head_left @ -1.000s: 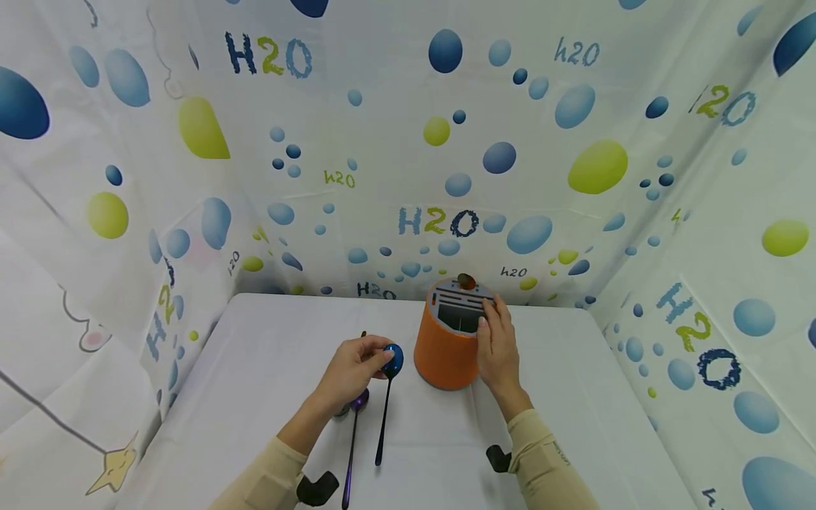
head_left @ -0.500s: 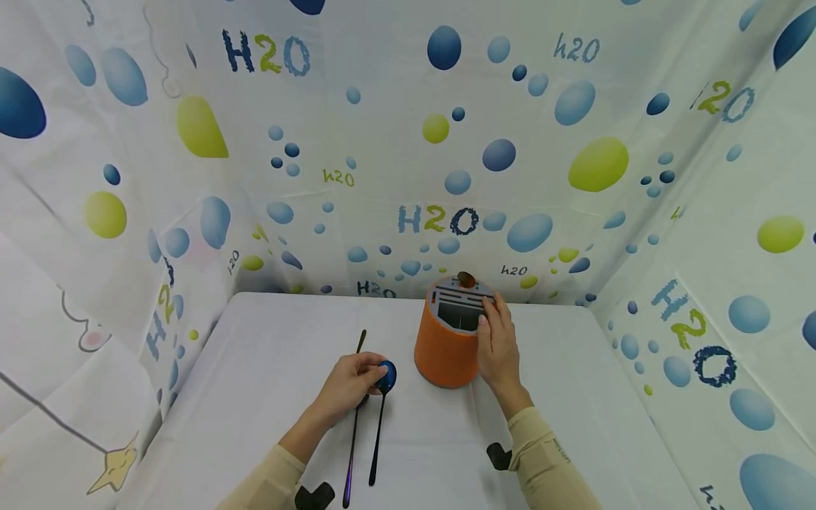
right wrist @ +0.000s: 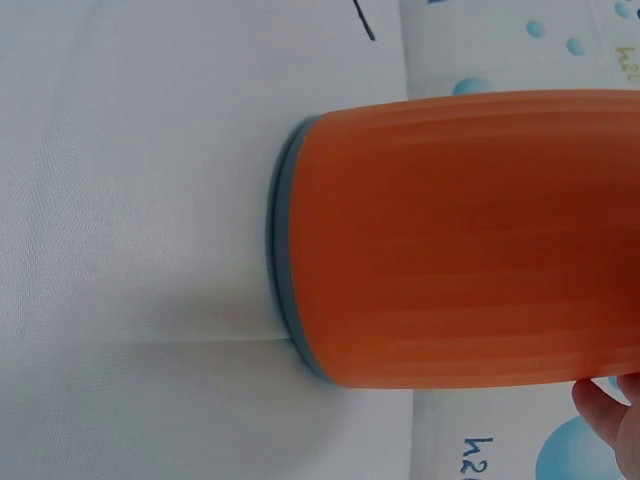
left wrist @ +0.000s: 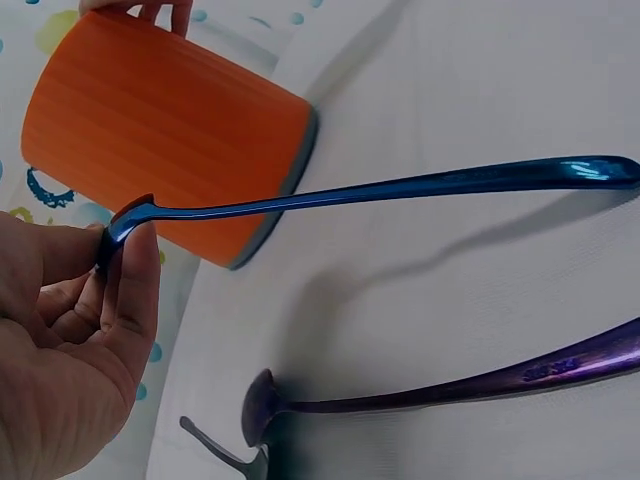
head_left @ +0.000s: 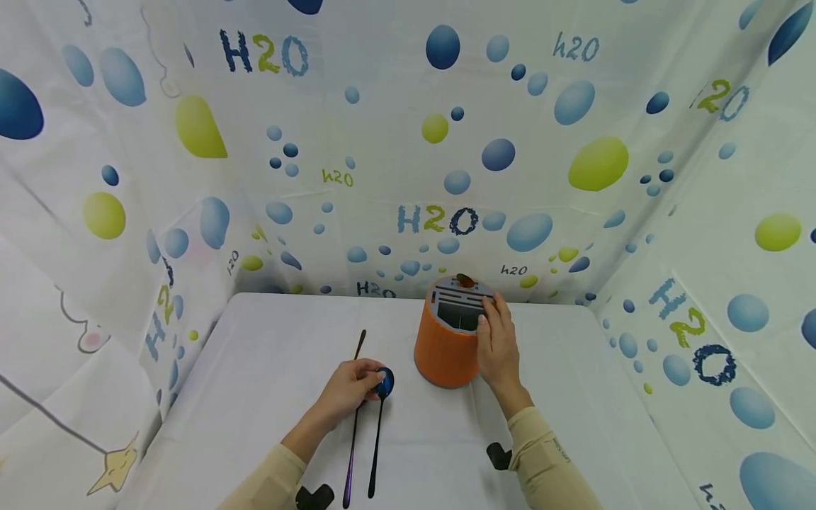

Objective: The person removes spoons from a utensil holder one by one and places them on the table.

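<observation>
My left hand (head_left: 349,388) pinches a blue spoon (left wrist: 400,190) by its bowl between thumb and fingers. Its long handle points back toward me, above the white table, and casts a shadow there. Below it lies a purple spoon (left wrist: 450,395), bowl pointing away, with a curved grey metal piece (left wrist: 235,458) beside the bowl. Beyond the left hand a thin dark handle (head_left: 361,342) shows. My right hand (head_left: 499,347) holds the right side of an upright orange utensil holder (head_left: 443,354), fingertips over the rim. A rounded copper-coloured end (head_left: 466,281) sticks out at the holder's back.
The holder's grey top (head_left: 455,301) has several narrow slots and larger dark openings at the front. White cloth (head_left: 561,397) covers the table. Patterned curtains (head_left: 382,142) with blue and green drops stand at the back and both sides.
My left hand has moved down and slightly left, nearer to me, with the blue spoon. The thin dark handle behind it shows more. The right hand and the utensil holder keep their place.
</observation>
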`<state>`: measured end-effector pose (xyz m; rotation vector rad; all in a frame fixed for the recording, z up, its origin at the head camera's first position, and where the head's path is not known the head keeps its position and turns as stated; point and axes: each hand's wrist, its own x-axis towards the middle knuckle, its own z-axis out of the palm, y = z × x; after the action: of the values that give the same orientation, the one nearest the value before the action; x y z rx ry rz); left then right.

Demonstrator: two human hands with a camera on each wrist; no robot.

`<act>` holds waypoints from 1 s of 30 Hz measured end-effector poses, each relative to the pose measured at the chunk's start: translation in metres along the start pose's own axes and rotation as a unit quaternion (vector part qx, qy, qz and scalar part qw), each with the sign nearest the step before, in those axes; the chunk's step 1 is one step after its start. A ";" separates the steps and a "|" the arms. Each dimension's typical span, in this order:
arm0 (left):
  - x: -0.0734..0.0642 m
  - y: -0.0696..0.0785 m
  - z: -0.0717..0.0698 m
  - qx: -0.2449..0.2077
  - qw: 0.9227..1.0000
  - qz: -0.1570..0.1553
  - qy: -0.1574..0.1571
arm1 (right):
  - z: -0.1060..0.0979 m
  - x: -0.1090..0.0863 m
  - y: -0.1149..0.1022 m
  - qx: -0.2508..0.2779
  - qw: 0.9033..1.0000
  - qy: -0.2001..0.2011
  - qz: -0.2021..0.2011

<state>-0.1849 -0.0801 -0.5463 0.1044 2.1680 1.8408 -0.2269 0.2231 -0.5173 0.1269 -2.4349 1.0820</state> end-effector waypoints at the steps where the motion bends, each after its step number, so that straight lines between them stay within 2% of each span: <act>1: 0.000 -0.001 0.000 0.000 1.000 -0.001 -0.001 | 0.000 0.000 0.000 0.000 1.000 0.000 0.000; 5: 0.000 -0.005 0.001 -0.001 1.000 -0.004 -0.002 | 0.000 0.000 0.000 0.000 1.000 -0.001 0.001; 14: 0.000 -0.017 0.004 0.028 1.000 0.005 -0.012 | -0.001 0.000 0.000 0.002 1.000 -0.003 0.003; 30: 0.013 -0.022 0.012 0.080 0.995 -0.007 0.061 | 0.002 0.001 0.001 0.008 1.000 0.002 -0.003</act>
<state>-0.1914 -0.0690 -0.5713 0.0094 2.3927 1.7039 -0.2286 0.2229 -0.5188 0.1356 -2.4213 1.0983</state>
